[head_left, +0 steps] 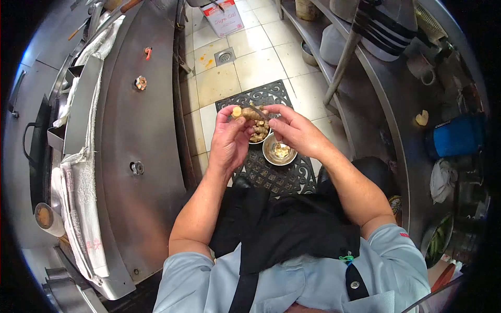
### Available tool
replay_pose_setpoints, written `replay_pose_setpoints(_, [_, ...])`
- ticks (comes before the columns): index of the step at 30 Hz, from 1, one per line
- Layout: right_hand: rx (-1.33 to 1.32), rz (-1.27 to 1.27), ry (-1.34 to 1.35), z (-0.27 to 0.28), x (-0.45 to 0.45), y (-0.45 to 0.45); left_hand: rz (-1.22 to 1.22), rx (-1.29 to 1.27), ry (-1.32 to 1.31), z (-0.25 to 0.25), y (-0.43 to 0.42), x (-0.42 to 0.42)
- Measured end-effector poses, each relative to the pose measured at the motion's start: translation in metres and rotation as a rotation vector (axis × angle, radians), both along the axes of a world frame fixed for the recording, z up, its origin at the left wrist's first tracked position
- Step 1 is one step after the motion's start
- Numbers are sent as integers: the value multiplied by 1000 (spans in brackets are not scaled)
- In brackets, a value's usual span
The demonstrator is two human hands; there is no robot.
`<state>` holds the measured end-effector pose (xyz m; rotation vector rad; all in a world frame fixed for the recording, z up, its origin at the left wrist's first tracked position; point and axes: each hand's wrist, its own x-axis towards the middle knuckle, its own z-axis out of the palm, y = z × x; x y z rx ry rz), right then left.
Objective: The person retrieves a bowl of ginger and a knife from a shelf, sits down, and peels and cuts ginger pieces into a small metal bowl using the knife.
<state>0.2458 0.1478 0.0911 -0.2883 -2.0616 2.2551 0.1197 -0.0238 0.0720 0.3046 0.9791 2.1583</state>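
My left hand [230, 143] is closed on a knobby piece of ginger root [249, 113], its pale yellow cut end facing left. My right hand [300, 133] is closed around a small dark-bladed knife [257, 110], and the blade lies against the ginger. Below the hands, more unpeeled ginger pieces [259, 131] fill a container partly hidden by my fingers. Just right of it, a round metal bowl [267, 158] holds pale yellow scraps or pieces [282, 151]. Both containers are low down, over a black patterned mat [279, 180].
A steel counter front [138, 115] with knobs runs along the left. On the right are steel shelves [365, 99] with pots, a blue container [458, 135] and a white cloth [443, 180]. Ahead on the tiled floor are a drain [225, 56] and a red-and-white tin [224, 20].
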Motion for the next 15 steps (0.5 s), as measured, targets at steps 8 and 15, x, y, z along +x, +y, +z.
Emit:
replay_pose_setpoints(8, [114,-129,4,-5,-2,-3,-23,-46,61,-6,1,2])
replay_pose_setpoints(15, [65,-43,61,-27,-9,2,-102,-57,65,-4,2,9])
